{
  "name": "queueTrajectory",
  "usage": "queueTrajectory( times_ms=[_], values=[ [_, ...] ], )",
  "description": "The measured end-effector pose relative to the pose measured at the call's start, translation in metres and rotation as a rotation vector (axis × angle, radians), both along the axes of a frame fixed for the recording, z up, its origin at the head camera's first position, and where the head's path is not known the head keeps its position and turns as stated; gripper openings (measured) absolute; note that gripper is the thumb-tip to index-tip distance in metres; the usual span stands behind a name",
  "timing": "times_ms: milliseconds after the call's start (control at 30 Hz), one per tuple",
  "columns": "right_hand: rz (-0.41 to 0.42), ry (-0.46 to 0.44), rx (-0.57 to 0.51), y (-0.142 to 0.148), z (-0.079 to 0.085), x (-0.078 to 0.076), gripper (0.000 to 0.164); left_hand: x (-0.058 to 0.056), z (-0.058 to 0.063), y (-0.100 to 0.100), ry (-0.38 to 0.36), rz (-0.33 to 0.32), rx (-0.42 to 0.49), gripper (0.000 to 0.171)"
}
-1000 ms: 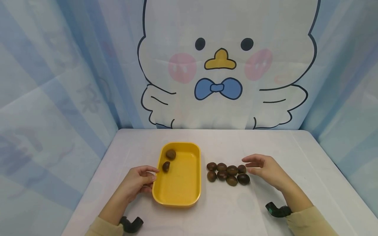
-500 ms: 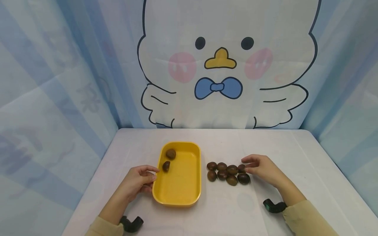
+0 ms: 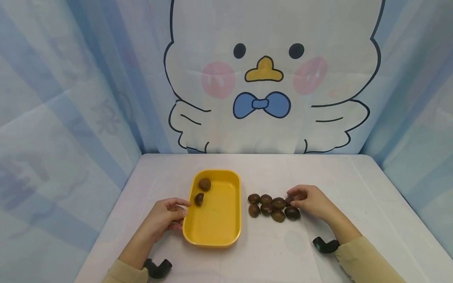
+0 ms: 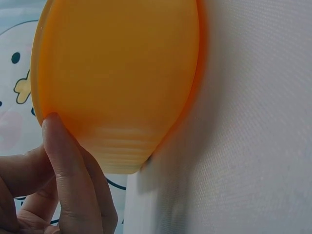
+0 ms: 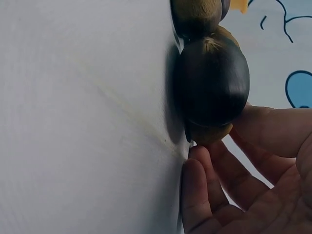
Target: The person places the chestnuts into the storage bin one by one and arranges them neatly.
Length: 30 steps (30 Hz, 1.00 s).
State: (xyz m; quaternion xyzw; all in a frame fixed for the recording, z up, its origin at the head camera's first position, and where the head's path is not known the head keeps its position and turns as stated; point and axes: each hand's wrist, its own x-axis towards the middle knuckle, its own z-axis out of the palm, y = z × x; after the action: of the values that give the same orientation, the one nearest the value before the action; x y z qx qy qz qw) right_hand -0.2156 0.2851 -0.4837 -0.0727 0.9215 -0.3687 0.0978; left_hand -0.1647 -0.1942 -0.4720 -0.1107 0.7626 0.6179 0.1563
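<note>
The left hand (image 3: 163, 218) rests at the near left edge of the yellow tray (image 3: 216, 232), its curled fingers (image 4: 66, 165) touching the tray's outer wall as if steadying it rather than gripping. Two chestnuts (image 3: 201, 192) already lie in the tray's far left corner. To the right, on the white table (image 3: 269, 255), a cluster of chestnuts on the table (image 3: 271, 206) is left, seven or eight of them, touching one another in two rows. The right hand (image 3: 311, 202) is at the cluster's right end, fingers (image 5: 204, 195) closing round the end chestnut (image 3: 289, 201); whether it is truly pinched I cannot tell. By this count the moving is at an early stage.
</note>
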Motion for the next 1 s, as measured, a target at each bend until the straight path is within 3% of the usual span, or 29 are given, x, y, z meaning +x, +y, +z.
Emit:
queueTrajectory(
  times_ms=[467,1000],
  values=[
    [-0.008,0.021,-0.022,-0.0038,-0.0031,0.0049,0.032,0.0,0.0011,-0.0012,0.0,-0.012,0.023,0.031],
    [-0.08,0.007,0.0,-0.0033,-0.0041,0.0029,0.037,-0.0003,0.0017,0.0,-0.009,-0.002,0.001,0.031]
  ],
)
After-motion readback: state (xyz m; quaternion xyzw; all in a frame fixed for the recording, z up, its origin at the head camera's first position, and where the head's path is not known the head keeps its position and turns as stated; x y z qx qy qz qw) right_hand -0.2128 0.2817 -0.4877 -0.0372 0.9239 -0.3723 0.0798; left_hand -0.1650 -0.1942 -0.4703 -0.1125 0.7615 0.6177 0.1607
